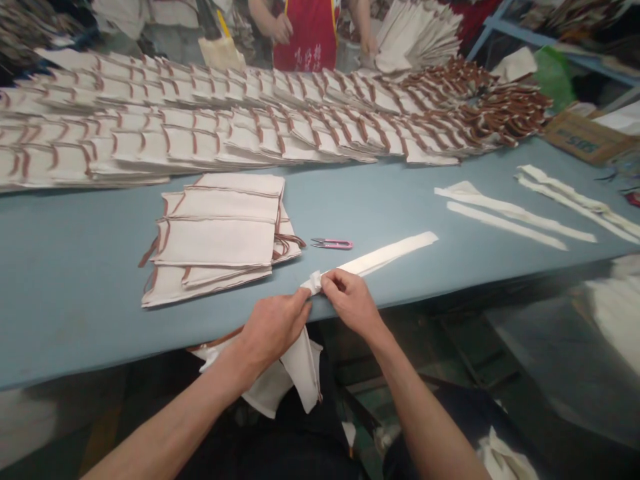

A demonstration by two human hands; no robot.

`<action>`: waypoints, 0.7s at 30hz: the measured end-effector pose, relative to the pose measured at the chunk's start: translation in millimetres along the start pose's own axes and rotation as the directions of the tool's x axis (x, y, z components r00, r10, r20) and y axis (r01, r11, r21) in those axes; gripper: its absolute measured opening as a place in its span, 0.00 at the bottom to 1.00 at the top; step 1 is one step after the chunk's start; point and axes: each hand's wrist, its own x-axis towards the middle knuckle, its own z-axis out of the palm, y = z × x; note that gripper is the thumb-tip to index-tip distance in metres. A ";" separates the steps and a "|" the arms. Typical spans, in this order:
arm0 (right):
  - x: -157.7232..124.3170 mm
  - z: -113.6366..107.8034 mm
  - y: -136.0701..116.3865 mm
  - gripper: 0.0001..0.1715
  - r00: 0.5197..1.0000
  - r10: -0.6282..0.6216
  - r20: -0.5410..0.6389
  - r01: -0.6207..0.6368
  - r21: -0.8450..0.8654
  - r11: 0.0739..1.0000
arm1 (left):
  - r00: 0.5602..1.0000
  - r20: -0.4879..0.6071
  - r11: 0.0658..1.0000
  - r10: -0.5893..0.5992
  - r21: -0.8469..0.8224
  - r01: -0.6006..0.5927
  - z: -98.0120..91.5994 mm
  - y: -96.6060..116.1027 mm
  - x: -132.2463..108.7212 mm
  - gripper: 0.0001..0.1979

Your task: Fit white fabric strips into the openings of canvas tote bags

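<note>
Pale blue covers the broad surface (pixel 100 247) in front of you, running from left to right across the view with its near edge just beyond your lap. Long overlapping rows of cream cloth pieces with brown edging (pixel 200 143) fill its far side. Behind them stands a co-worker in a red apron (pixel 309 33), in a room crowded with heaped fabric; a cardboard box (pixel 583 137) sits at the far right. A small stack of cream pieces (pixel 217 240) lies to your left, and pink-handled snips (pixel 332 244) rest just beside it, blades toward the stack.

At the near edge, between your hands, is the bunched end of a white strip (pixel 395 252). Its long axis slants away from you to the right, and its flat far end points toward other loose strips (pixel 507 225). Your left hand (pixel 277 330) and right hand (pixel 353 300) both have their fingers closed, pinching that near end. Cream cloth (pixel 303 373) hangs beneath your left hand; whether those fingers grip it too, you cannot tell.
</note>
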 end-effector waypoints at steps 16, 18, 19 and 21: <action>-7.7 -35.8 19.5 0.21 0.992 0.085 -0.094 -0.051 0.313 0.948 | 0.976 -0.212 0.996 -0.044 -0.083 0.027 13.8 -7.9 -6.0 0.11; -7.7 -35.1 21.8 0.21 0.989 0.096 -0.112 -0.055 0.324 0.944 | 0.970 -0.239 0.996 -0.052 -0.078 0.034 18.3 -8.7 -8.3 0.12; -7.9 -33.8 22.4 0.20 0.988 0.099 -0.115 -0.056 0.330 0.942 | 0.968 -0.247 0.997 -0.046 -0.070 0.030 20.7 -8.8 -9.2 0.13; -8.8 -30.6 22.7 0.20 0.989 0.100 -0.109 -0.057 0.343 0.938 | 0.970 -0.245 0.999 -0.013 -0.039 0.003 24.2 -8.4 -9.8 0.17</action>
